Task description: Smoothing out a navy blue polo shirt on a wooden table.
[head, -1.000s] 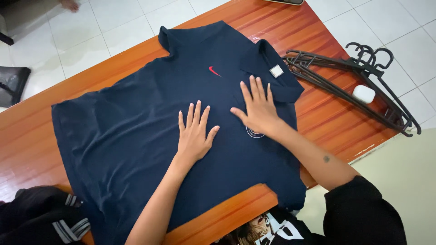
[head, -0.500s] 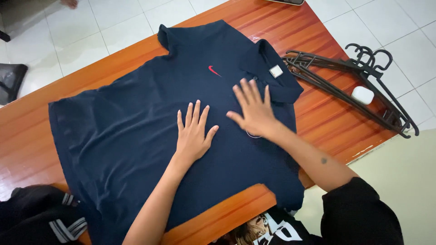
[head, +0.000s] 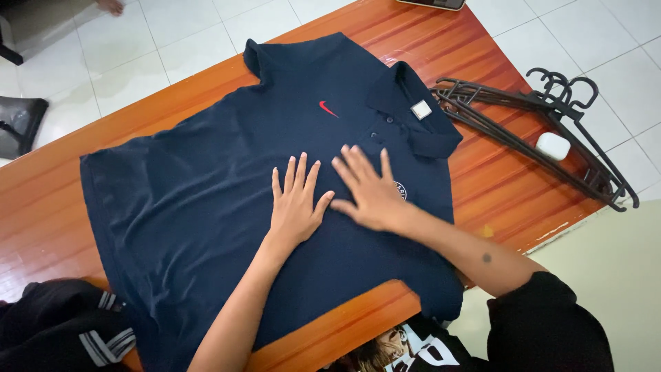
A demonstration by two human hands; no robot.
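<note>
Fingers of both my left hand (head: pixel 295 207) and right hand (head: pixel 368 193) lie spread, flat on the navy short-sleeved cotton polo shirt (head: pixel 206 193), which is spread across the orange-brown wooden table (head: pixel 496 172). I judge this the smoothing step; next calls for even palm strokes outward toward the hem.

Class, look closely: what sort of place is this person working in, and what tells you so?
Probably a room at home: a wooden table on a white tiled floor, a polo shirt spread under both hands, and clothes hangers lying beside it.
</note>
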